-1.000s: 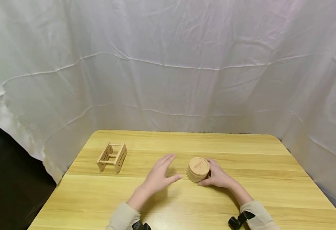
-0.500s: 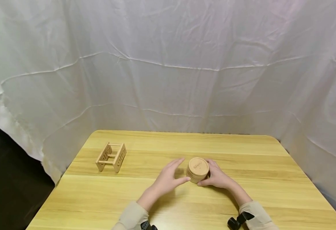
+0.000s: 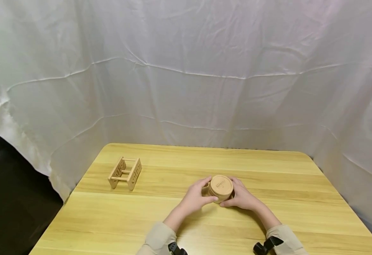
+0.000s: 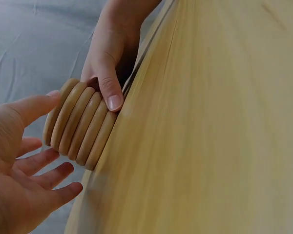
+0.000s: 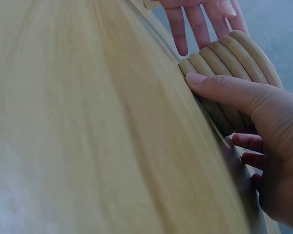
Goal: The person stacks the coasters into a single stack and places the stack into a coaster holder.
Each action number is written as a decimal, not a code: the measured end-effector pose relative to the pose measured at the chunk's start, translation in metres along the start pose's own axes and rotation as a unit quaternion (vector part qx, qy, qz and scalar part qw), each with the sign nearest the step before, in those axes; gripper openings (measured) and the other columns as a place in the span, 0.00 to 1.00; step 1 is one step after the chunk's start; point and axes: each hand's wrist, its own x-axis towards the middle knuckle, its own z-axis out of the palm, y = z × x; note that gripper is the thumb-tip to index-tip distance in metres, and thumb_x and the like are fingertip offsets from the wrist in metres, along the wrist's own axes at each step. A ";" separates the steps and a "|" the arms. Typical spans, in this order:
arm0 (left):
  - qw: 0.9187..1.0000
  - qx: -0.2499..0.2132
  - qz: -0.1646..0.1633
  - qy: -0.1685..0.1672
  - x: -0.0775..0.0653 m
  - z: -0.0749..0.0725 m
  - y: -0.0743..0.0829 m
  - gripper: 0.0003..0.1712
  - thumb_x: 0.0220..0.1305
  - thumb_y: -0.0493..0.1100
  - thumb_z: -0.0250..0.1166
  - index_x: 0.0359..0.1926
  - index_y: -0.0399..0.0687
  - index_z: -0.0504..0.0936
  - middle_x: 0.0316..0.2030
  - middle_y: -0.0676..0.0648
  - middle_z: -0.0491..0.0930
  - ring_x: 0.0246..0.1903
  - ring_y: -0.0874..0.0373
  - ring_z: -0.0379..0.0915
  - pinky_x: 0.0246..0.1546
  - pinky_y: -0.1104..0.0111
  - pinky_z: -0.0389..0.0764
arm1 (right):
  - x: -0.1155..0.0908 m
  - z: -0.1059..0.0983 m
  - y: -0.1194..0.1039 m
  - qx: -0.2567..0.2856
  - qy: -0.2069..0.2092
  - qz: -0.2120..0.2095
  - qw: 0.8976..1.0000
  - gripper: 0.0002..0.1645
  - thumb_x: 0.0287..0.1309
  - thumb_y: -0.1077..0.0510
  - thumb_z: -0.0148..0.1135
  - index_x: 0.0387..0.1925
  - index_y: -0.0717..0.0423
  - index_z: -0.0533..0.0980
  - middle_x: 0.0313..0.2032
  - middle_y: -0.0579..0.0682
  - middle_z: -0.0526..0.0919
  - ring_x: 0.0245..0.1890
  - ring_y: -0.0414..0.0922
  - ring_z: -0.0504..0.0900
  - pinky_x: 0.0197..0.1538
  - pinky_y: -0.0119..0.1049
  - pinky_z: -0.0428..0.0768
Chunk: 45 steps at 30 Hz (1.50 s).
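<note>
Several round wooden coasters (image 3: 221, 185) stand in a stack on the table, right of its middle, with lettering engraved on the top one. My right hand (image 3: 244, 197) holds the stack from the right. In the right wrist view its thumb lies along the lower coasters (image 5: 224, 63), with the fingers on the far side. My left hand (image 3: 194, 199) reaches in from the left, fingers spread. The left wrist view shows its thumb tip right at the rim of the top coaster and the other fingers nearly straight beside the stack (image 4: 80, 124).
A small wooden coaster rack (image 3: 135, 174) with cut-out side panels and crossbars stands at the back left of the wooden table (image 3: 103, 219). A pale curtain (image 3: 186, 99) hangs behind the table and along its sides. Something black (image 3: 13, 198) lies beyond the left edge.
My left hand has moved right, from well apart to right beside the stack of coasters. My right hand has stayed around the stack, which remains in place.
</note>
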 end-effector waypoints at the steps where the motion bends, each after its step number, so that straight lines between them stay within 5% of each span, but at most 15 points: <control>1: 1.000 -0.005 -0.003 -0.001 0.001 0.001 0.000 0.45 0.56 0.49 0.72 0.71 0.42 0.64 0.67 0.40 0.70 0.62 0.45 0.72 0.64 0.54 0.73 | 0.000 0.000 0.000 0.000 0.000 0.000 1.000 0.59 0.32 0.37 0.81 0.67 0.52 0.67 0.61 0.56 0.71 0.63 0.56 0.67 0.63 0.64 0.66; 23: 0.989 -0.121 -0.078 0.043 0.004 0.015 -0.004 0.33 0.68 0.51 0.62 0.67 0.40 0.69 0.62 0.37 0.74 0.58 0.45 0.77 0.53 0.62 0.83 | 0.000 -0.001 -0.001 -0.021 0.019 -0.007 1.000 0.56 0.28 0.38 0.82 0.62 0.55 0.72 0.58 0.57 0.74 0.62 0.57 0.67 0.62 0.63 0.68; 34: 0.968 -0.216 -0.110 0.065 0.006 0.015 -0.003 0.31 0.67 0.49 0.63 0.65 0.37 0.71 0.58 0.34 0.77 0.56 0.45 0.78 0.48 0.59 0.85 | 0.004 -0.008 -0.012 -0.078 0.030 -0.050 0.995 0.53 0.26 0.41 0.82 0.57 0.59 0.75 0.53 0.54 0.77 0.59 0.56 0.70 0.62 0.61 0.68; 45: 0.979 -0.175 -0.099 0.046 0.006 0.013 -0.001 0.41 0.54 0.48 0.74 0.66 0.40 0.70 0.59 0.40 0.78 0.57 0.49 0.78 0.52 0.65 0.83 | 0.004 -0.014 -0.019 -0.112 0.026 -0.063 0.991 0.50 0.27 0.41 0.81 0.56 0.57 0.76 0.52 0.52 0.78 0.58 0.54 0.71 0.61 0.60 0.70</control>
